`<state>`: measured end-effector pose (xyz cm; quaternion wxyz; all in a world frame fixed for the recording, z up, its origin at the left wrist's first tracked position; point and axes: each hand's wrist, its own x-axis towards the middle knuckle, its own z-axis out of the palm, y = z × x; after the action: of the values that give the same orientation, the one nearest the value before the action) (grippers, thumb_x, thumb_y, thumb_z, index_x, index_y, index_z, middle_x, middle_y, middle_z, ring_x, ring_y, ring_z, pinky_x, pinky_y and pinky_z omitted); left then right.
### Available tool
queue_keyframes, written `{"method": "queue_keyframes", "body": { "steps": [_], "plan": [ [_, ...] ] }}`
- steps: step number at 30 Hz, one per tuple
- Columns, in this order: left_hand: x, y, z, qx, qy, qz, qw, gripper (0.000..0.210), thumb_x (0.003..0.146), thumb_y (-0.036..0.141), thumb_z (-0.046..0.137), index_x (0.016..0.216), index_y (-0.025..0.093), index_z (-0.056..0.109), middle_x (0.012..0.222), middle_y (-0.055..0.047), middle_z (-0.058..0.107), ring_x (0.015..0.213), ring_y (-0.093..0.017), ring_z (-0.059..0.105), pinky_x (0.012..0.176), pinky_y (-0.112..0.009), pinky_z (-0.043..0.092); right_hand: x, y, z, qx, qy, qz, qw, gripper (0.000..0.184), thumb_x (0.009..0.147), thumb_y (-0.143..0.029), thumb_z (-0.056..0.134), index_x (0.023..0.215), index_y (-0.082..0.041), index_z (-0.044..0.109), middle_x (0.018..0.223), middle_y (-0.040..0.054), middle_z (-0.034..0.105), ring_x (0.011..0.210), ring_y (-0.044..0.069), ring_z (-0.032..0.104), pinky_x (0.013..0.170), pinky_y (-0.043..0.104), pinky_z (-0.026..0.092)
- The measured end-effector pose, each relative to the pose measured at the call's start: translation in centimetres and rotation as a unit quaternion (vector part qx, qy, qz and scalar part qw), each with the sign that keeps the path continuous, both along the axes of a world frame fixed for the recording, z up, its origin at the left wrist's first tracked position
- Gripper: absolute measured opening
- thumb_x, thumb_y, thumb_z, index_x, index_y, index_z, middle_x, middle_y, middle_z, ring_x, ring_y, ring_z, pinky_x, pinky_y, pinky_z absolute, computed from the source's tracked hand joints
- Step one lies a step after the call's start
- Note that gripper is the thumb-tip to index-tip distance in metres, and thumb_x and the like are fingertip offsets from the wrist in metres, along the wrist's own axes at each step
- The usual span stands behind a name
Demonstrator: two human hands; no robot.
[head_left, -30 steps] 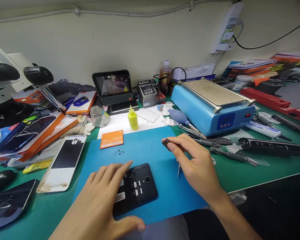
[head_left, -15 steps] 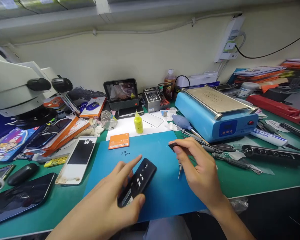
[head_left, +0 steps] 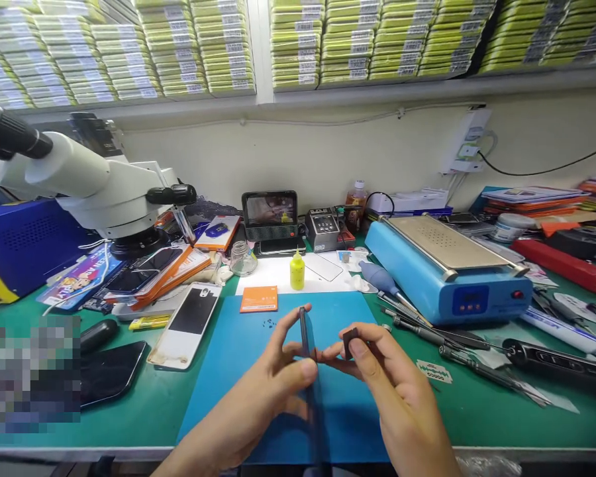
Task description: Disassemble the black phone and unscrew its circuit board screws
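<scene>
My left hand (head_left: 271, 387) is closed around a black phone (head_left: 305, 334), thumb on one side and fingers on the other. The phone stands almost edge-on to me, its lower part blurred. A small flat dark piece (head_left: 349, 342) is pinched in my right hand (head_left: 395, 391); its kind is unclear. My right fingertips reach the side of the phone and seem to touch it. Both hands are above the blue mat (head_left: 228, 371). Tiny dark parts (head_left: 269, 324), perhaps screws, lie on the mat beside an orange battery (head_left: 259, 299).
Behind the mat stands a yellow bottle (head_left: 297, 271) on white paper. A white phone panel (head_left: 185, 326) and a microscope (head_left: 104, 179) are at left. To the right are a blue heating plate machine (head_left: 447, 271), a razor blade (head_left: 434, 371) and several slim tools (head_left: 491, 374).
The phone has turned from showing its back to edge-on. My right hand has come in against the phone with the small dark piece. The camera has tilted up, bringing the shelves into view.
</scene>
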<state>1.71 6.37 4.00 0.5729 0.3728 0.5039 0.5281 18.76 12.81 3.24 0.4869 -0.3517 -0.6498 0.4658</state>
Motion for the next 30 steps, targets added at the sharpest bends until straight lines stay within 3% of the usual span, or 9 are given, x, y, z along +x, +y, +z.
{"method": "queue_keyframes", "body": {
  "steps": [3, 6, 8, 11, 15, 19, 22, 25, 30],
  "plan": [
    [0.1, 0.3, -0.4, -0.012, 0.044, 0.033, 0.998, 0.095, 0.087, 0.062, 0.083, 0.159, 0.032, 0.031, 0.117, -0.007, 0.066, 0.106, -0.026, 0.071, 0.077, -0.035, 0.065, 0.2, -0.2, 0.1, 0.007, -0.025, -0.001, 1.000, 0.033, 0.109, -0.057, 0.063, 0.112, -0.027, 0.074, 0.099, 0.0035, 0.081, 0.092, 0.021, 0.085, 0.084, 0.027, 0.071],
    [-0.4, 0.2, -0.9, -0.016, 0.098, 0.074, 0.992, 0.084, 0.092, 0.061, 0.079, 0.149, 0.028, 0.027, 0.117, -0.006, 0.065, 0.102, -0.025, 0.072, 0.086, -0.040, 0.064, 0.3, -1.0, 0.6, 0.041, -0.071, -0.003, 0.997, 0.023, 0.109, -0.050, 0.065, 0.112, -0.029, 0.075, 0.104, 0.0022, 0.078, 0.091, 0.018, 0.082, 0.079, 0.022, 0.068],
    [-0.9, -0.2, -1.3, -0.021, 0.151, 0.104, 0.983, 0.078, 0.093, 0.061, 0.080, 0.144, 0.027, 0.032, 0.117, -0.006, 0.065, 0.100, -0.025, 0.070, 0.093, -0.042, 0.060, 0.0, -1.5, 0.7, 0.144, -0.146, -0.019, 0.979, 0.014, 0.112, -0.039, 0.061, 0.116, -0.030, 0.072, 0.104, 0.0020, 0.075, 0.089, 0.017, 0.079, 0.078, 0.022, 0.066],
    [-1.4, -1.2, -1.5, -0.019, 0.222, 0.138, 0.965, 0.063, 0.094, 0.059, 0.079, 0.134, 0.024, 0.045, 0.122, -0.009, 0.063, 0.114, -0.030, 0.064, 0.106, -0.046, 0.051, -0.8, -2.0, 0.4, 0.306, -0.238, -0.038, 0.921, 0.016, 0.115, -0.023, 0.054, 0.126, -0.029, 0.064, 0.107, 0.0029, 0.073, 0.090, 0.016, 0.078, 0.076, 0.024, 0.061],
    [-2.0, -2.9, -1.7, -0.021, 0.247, 0.143, 0.958, 0.041, 0.108, 0.061, 0.055, 0.128, 0.026, 0.062, 0.122, -0.008, 0.069, 0.122, -0.031, 0.061, 0.113, -0.047, 0.048, -1.9, -1.5, 0.1, 0.340, -0.251, -0.030, 0.906, 0.019, 0.116, -0.019, 0.052, 0.129, -0.027, 0.062, 0.108, 0.0025, 0.071, 0.092, 0.014, 0.077, 0.076, 0.024, 0.057],
    [-4.2, -4.8, -1.9, -0.020, 0.201, 0.107, 0.974, 0.052, 0.115, 0.066, 0.040, 0.125, 0.029, 0.074, 0.121, -0.004, 0.077, 0.130, -0.028, 0.065, 0.109, -0.035, 0.053, -2.2, -0.3, 1.0, 0.359, -0.246, 0.000, 0.900, 0.016, 0.117, -0.019, 0.049, 0.124, -0.026, 0.062, 0.105, 0.0004, 0.070, 0.091, 0.010, 0.075, 0.079, 0.018, 0.056],
    [-6.5, -5.8, -2.1, 0.007, 0.152, 0.025, 0.988, 0.046, 0.111, 0.066, 0.054, 0.124, 0.033, 0.082, 0.124, 0.002, 0.082, 0.123, -0.022, 0.072, 0.104, -0.025, 0.055, -2.0, 0.4, 1.4, 0.388, -0.249, 0.052, 0.886, 0.018, 0.117, -0.018, 0.048, 0.125, -0.026, 0.063, 0.106, -0.0006, 0.071, 0.094, 0.008, 0.075, 0.081, 0.016, 0.057],
    [-8.1, -6.1, -2.4, 0.041, 0.104, -0.041, 0.993, 0.035, 0.109, 0.061, 0.065, 0.122, 0.039, 0.088, 0.123, 0.005, 0.088, 0.119, -0.020, 0.079, 0.105, -0.023, 0.057, -1.9, 0.8, 1.5, 0.415, -0.256, 0.093, 0.868, 0.021, 0.116, -0.014, 0.051, 0.128, -0.025, 0.064, 0.106, -0.0008, 0.072, 0.094, 0.007, 0.075, 0.079, 0.016, 0.056],
    [-8.2, -6.3, -2.9, 0.088, 0.088, -0.015, 0.992, 0.022, 0.109, 0.048, 0.070, 0.118, 0.044, 0.090, 0.120, 0.007, 0.088, 0.115, -0.018, 0.084, 0.103, -0.020, 0.060, -1.4, 0.2, 3.1, 0.467, -0.300, 0.068, 0.829, 0.026, 0.110, -0.008, 0.060, 0.131, -0.019, 0.071, 0.110, 0.0040, 0.074, 0.100, 0.011, 0.072, 0.090, 0.024, 0.053]
  ]
}}
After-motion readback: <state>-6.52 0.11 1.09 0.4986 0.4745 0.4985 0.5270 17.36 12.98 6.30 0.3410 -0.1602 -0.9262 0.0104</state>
